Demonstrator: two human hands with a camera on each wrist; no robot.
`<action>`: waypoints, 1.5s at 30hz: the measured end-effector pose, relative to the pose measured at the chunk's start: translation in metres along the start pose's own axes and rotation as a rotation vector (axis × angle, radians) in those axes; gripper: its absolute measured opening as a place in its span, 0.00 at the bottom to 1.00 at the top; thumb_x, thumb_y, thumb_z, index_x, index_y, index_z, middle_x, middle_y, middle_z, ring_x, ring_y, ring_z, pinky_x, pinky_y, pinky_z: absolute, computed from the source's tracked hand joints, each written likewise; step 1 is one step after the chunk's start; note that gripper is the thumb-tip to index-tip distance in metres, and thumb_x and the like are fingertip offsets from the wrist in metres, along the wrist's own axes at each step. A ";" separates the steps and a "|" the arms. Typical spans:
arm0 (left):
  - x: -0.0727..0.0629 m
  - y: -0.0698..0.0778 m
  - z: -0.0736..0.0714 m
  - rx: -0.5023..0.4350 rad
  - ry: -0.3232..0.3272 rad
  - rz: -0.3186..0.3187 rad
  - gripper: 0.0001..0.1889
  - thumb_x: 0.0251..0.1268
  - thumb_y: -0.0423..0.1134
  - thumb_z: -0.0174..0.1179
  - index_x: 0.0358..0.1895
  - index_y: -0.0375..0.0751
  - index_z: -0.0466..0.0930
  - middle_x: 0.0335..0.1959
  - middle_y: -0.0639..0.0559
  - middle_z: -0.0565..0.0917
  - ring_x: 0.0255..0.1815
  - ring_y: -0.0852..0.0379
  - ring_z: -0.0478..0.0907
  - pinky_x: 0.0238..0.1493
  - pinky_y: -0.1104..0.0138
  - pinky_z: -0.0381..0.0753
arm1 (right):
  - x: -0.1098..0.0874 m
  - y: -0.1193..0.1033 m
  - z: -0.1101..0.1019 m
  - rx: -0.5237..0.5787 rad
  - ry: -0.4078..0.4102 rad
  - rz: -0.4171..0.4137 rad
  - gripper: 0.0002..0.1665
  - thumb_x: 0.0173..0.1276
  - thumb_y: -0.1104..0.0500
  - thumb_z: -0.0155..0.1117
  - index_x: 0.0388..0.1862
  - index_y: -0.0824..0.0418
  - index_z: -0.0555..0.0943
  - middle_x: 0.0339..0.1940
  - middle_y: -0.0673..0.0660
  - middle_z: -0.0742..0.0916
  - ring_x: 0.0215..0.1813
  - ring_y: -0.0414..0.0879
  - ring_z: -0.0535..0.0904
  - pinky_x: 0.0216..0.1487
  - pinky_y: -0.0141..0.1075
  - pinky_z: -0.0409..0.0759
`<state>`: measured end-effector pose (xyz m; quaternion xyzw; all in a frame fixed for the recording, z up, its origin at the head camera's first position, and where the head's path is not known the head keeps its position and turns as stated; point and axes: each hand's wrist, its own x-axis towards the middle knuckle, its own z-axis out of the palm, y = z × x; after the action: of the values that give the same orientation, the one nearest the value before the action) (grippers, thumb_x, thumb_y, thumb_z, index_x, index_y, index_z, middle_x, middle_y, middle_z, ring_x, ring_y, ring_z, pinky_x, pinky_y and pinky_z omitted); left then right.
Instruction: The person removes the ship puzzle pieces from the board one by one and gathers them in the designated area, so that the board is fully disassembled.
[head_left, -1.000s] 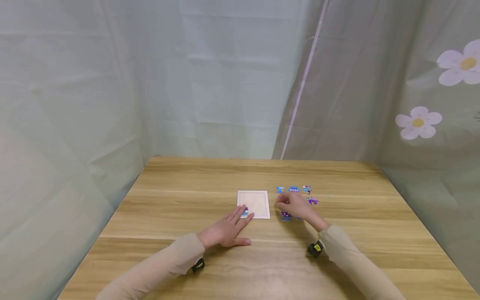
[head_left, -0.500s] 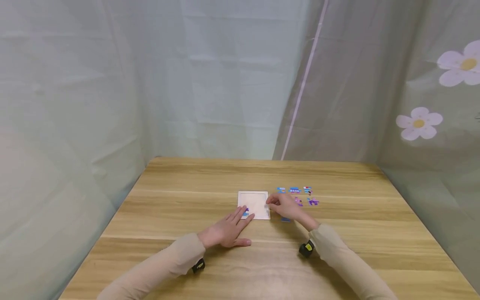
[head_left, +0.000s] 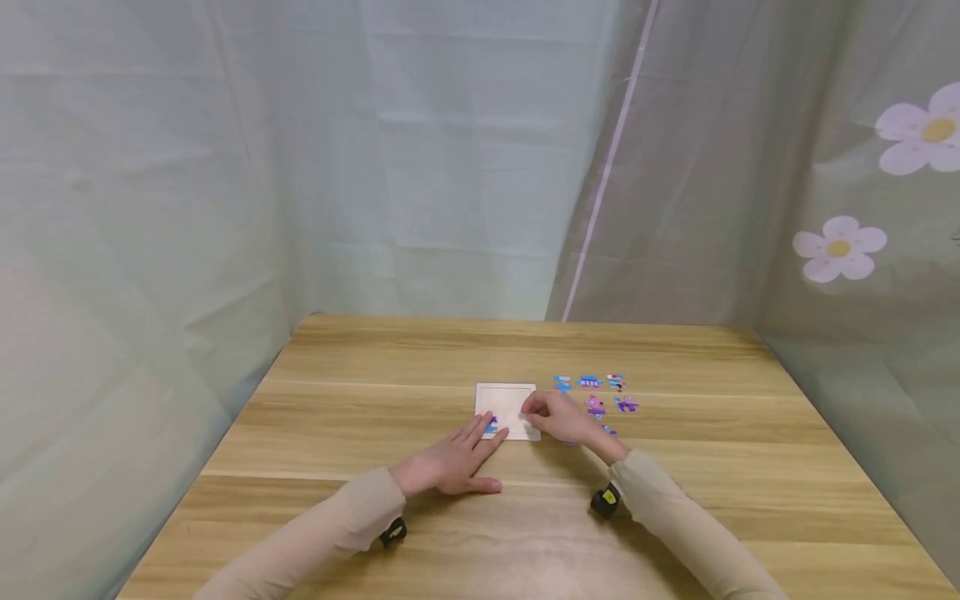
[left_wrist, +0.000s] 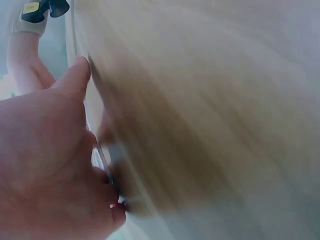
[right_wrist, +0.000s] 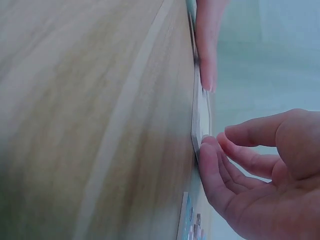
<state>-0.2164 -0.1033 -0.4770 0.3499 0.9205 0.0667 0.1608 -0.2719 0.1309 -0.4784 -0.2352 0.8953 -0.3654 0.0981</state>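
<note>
My left hand (head_left: 452,462) rests on the front left of a square white puzzle board (head_left: 508,404), its fingers spread. Beside its fingertips a blue and purple puzzle piece (head_left: 491,424) lies in the board's near left corner, partly covered. Over the board's right side, my right hand (head_left: 562,417) pinches what looks like a thin puzzle piece, mostly hidden by the fingers. In the right wrist view, the fingers of that hand (right_wrist: 270,170) are bent close to the edge of the board (right_wrist: 196,112). The left wrist view shows the left hand (left_wrist: 55,160) low against the table.
Several loose puzzle pieces, among them a blue one with white windows (head_left: 589,382) and a purple one (head_left: 627,404), lie to the right of the board. They rest on a wooden table (head_left: 420,350). Pale curtains (head_left: 420,167) hang behind and beside it.
From the loose pieces, my right hand has moved left to the board, fingers still pinched. More pieces behind it have come into sight. The left hand has stayed put.
</note>
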 end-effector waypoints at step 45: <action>-0.020 -0.007 -0.004 0.090 -0.054 0.018 0.42 0.66 0.67 0.48 0.78 0.54 0.46 0.79 0.35 0.41 0.80 0.41 0.40 0.76 0.48 0.54 | 0.031 -0.026 0.024 -0.020 -0.096 -0.060 0.10 0.64 0.69 0.62 0.45 0.65 0.82 0.39 0.58 0.87 0.37 0.41 0.81 0.42 0.30 0.79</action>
<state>-0.2082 -0.1217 -0.4703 0.3668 0.9146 0.0175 0.1691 -0.2814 0.0845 -0.4775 -0.2801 0.8857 -0.3476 0.1273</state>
